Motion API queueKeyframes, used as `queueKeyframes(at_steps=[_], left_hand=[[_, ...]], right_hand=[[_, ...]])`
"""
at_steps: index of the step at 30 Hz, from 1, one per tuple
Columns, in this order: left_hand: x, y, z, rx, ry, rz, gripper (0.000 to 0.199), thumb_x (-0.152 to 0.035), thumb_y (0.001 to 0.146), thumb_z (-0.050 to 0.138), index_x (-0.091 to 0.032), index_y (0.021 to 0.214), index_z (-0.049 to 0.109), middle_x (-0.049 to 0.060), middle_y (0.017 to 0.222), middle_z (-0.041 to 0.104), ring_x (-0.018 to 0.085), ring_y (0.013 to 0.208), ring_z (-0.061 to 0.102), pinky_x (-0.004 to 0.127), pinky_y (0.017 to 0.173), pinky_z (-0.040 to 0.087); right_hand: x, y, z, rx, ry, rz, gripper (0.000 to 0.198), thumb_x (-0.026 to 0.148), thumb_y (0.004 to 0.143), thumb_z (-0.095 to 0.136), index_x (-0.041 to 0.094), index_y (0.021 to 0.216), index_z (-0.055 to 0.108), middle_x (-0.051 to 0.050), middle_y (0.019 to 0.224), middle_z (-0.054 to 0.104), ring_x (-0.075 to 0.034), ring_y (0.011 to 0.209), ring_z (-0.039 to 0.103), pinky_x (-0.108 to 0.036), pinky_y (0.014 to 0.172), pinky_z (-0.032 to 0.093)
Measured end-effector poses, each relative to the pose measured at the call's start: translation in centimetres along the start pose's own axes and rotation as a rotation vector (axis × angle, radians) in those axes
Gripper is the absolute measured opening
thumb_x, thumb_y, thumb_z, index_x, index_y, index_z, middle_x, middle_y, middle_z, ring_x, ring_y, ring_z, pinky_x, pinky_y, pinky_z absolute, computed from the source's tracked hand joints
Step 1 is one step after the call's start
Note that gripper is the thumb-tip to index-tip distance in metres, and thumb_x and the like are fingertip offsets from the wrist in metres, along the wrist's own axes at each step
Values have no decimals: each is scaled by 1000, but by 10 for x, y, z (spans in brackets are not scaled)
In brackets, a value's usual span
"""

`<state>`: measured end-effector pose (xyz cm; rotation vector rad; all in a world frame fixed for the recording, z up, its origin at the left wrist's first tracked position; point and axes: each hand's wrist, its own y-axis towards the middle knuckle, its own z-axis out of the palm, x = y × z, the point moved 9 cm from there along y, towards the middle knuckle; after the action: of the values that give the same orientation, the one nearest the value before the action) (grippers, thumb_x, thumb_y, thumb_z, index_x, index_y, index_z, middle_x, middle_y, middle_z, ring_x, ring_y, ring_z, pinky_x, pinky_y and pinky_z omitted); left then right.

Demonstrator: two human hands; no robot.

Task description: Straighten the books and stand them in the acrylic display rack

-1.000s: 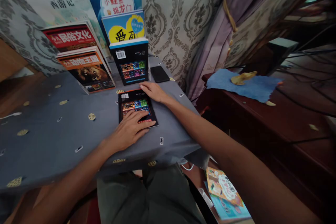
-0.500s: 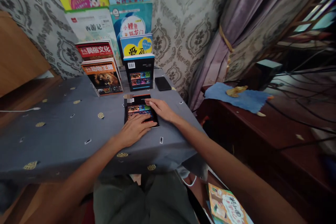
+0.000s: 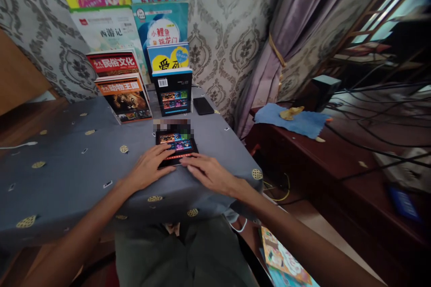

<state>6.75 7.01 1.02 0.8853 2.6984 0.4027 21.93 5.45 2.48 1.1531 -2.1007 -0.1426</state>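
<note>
A black book (image 3: 184, 145) with colourful picture panels lies flat on the grey patterned tablecloth, close to its front edge. The top of its cover is pixelated. My left hand (image 3: 148, 165) rests on its lower left part, fingers stretched over the cover and thumb along the bottom edge. At the lower right corner, my right hand (image 3: 210, 172) touches the book with its fingertips, fingers extended. Neither hand grips it. Behind the book stands a similar black book (image 3: 174, 92), upright before a blue and yellow book (image 3: 180, 56).
A lion-cover book (image 3: 126, 98) and a red-cover book (image 3: 112, 63) stand upright at the left. A black phone (image 3: 203, 106) lies right of the standing books. Further right, a blue cloth (image 3: 296, 121) covers part of a dark red bench. More books (image 3: 286, 255) lie low at the right.
My right hand has slid from the book's upper right down to its lower right corner. My left hand has shifted left off the middle of the cover. The view has turned slightly right.
</note>
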Motion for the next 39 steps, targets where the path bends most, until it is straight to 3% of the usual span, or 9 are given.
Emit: queueKeyframes(at_steps=[5,13,16,20,26,30,35,39], left_hand=[[-8,0,-3,-44,80,30,44,-49,100,48,-19,130,62,12,138,62,25,129,59,47,108,49],[-17,2,-6,-31,214,83,48,-51,102,41,-18,130,61,13,138,64,27,124,63,46,105,53],[-19,1,-6,-40,235,96,47,-50,103,40,-19,131,61,12,137,64,26,125,63,46,105,53],[-20,1,-5,-50,262,107,49,-51,104,37,-18,131,61,13,138,64,26,127,62,46,105,53],[-25,3,-4,-48,282,125,49,-49,105,35,-16,130,62,14,136,65,25,128,61,44,108,51],[-23,2,-3,-29,264,108,48,-47,104,38,-16,132,61,14,138,64,26,131,59,46,110,50],[-24,2,-1,-1,247,109,48,-46,104,39,-16,136,58,14,140,63,25,136,54,46,113,47],[-28,3,0,5,313,137,49,-44,106,34,-13,133,60,15,137,64,26,134,56,46,110,48]], right_hand=[[7,1,12,41,-13,-53,35,26,103,45,24,134,62,-7,132,70,-21,124,63,-45,111,47],[-26,-14,-26,-58,164,122,31,34,102,48,24,120,71,-5,104,79,-19,99,73,-36,89,57],[-34,-12,-28,-55,277,195,31,35,101,49,22,116,73,-5,98,80,-18,90,75,-33,80,58],[-48,-5,-26,-73,404,278,30,35,99,50,21,114,73,-4,89,80,-18,89,76,-33,82,58],[-71,21,-37,-156,315,311,29,34,98,50,20,103,74,-4,87,79,-21,84,73,-34,80,56],[-68,48,-34,-137,199,271,28,30,97,49,20,94,75,-4,87,79,-20,81,71,-33,77,54],[-51,79,-8,10,272,184,30,24,98,47,18,116,70,-4,89,78,-18,81,73,-30,75,55],[-68,97,-4,7,121,168,31,23,99,46,17,121,68,-9,109,77,-21,99,72,-37,91,54]])
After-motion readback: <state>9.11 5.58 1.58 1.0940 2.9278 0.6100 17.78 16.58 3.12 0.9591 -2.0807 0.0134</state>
